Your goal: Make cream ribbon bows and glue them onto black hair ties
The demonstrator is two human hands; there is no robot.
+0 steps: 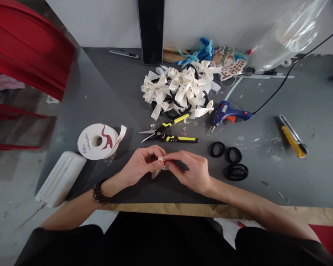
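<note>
My left hand [144, 163] and my right hand [190, 170] meet near the table's front edge, both pinching a short piece of white ribbon [155, 174]. Its tails hang below my fingers, and the fingertips hide most of its middle. Just beyond my hands lie yellow-and-black snips [166, 133] with their blades apart. A ribbon spool [96, 142] with a loose printed end stands to the left. Several black hair ties [234, 155] rest to the right of my right hand. Farther back is a pile of white ribbon bows [180, 87] on black hair ties.
A blue glue gun [229, 113] with a black cord lies right of the pile. A yellow utility knife [292, 136] is farther right. At left sits a white box-shaped device [61, 179]. A dark phone [151, 31] stands at the back, beside blue pipe-cleaner-like pieces [201, 51].
</note>
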